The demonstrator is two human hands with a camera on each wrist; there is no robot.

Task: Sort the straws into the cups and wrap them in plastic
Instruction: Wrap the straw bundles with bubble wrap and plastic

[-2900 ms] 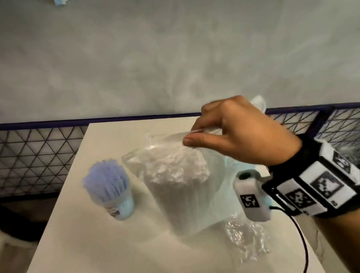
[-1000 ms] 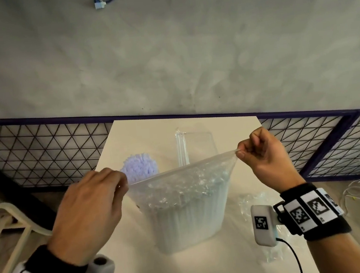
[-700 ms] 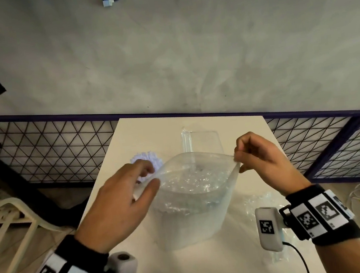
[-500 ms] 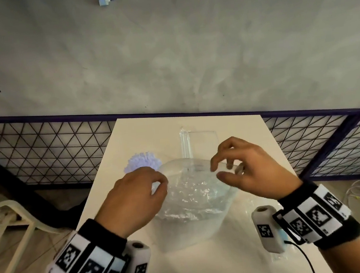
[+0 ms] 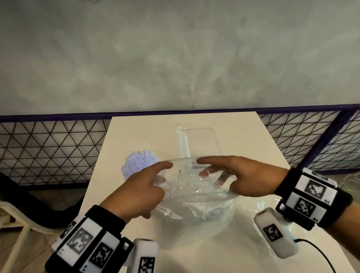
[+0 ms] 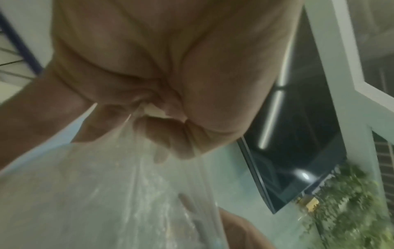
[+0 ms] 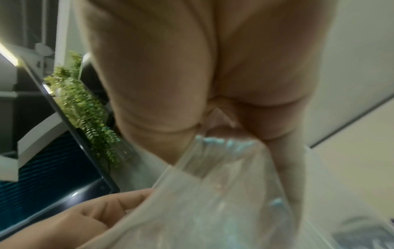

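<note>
A clear plastic bag (image 5: 194, 211) stands in the middle of the white table (image 5: 212, 267), and its mouth is held open as a round ring. My left hand (image 5: 140, 192) pinches the left rim and my right hand (image 5: 246, 178) pinches the right rim. Both index fingers point along the far edge, and the other fingers curl inside. The left wrist view shows my fingers (image 6: 162, 138) curled on the plastic film (image 6: 106, 193). Light blue straws (image 7: 224, 143) show through the bag (image 7: 224, 202) in the right wrist view. A cup of purple straws (image 5: 138, 163) stands behind my left hand.
An empty clear plastic bag (image 5: 197, 141) stands upright at the back of the table. Crumpled plastic (image 5: 256, 208) lies under my right wrist. A mesh railing (image 5: 41, 152) runs behind the table, and a white chair (image 5: 5, 223) is at the left.
My hands have come closer together. The bag mouth was pulled flat between them and is now a round opening. The bag has sunk lower around its contents.
</note>
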